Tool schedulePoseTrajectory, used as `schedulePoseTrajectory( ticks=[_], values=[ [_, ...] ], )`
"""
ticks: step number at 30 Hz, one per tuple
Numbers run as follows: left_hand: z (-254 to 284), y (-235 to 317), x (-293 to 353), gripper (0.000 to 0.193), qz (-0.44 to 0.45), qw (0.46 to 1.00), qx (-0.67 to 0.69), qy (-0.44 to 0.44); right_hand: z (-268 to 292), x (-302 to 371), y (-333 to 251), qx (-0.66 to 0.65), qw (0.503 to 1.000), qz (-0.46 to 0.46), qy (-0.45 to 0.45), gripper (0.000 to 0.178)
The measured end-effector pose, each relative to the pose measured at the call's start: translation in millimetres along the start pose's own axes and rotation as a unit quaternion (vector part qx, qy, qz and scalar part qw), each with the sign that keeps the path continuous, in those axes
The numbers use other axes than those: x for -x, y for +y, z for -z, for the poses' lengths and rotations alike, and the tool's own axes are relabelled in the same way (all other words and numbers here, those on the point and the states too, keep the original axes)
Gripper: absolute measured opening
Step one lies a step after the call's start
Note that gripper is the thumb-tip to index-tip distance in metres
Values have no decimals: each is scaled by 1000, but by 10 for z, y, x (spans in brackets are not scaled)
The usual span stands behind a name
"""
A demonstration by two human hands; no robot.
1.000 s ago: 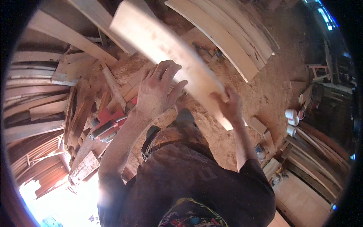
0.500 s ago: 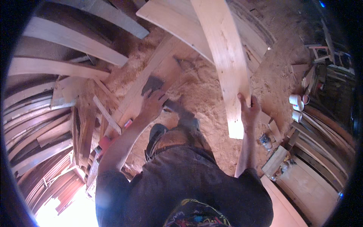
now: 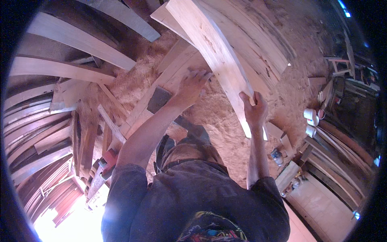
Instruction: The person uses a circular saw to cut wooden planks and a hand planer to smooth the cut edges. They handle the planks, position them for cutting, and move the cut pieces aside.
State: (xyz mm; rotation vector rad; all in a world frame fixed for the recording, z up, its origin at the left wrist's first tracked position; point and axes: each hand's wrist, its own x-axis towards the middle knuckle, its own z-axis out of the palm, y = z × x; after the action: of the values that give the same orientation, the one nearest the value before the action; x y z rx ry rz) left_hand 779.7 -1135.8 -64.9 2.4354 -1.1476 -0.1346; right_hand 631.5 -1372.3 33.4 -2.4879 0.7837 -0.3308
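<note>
Since before, plank (image 3: 219,60) swung toward 12 o'clock; right hand (image 3: 254,111) clamps its near edge, left hand (image 3: 192,86) spread flat against it; long, stiff, heavy-looking, best gripped by edges.

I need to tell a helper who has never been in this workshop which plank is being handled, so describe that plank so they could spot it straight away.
Start at the sawdust-covered floor in the middle, ringed by stacked boards. Over it runs a long pale plank, its near end gripped by the right hand, the left hand touching its left edge. Unlike the stacked planks behind it, it is the only board held by hands.
</note>
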Motion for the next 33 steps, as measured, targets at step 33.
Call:
schedulePoseTrajectory(
  ticks=[33],
  values=[
    [389, -378, -115, 81, 395, 858, 327, 27, -398, 632, 918, -307, 887, -343, -47, 110]
  ],
)
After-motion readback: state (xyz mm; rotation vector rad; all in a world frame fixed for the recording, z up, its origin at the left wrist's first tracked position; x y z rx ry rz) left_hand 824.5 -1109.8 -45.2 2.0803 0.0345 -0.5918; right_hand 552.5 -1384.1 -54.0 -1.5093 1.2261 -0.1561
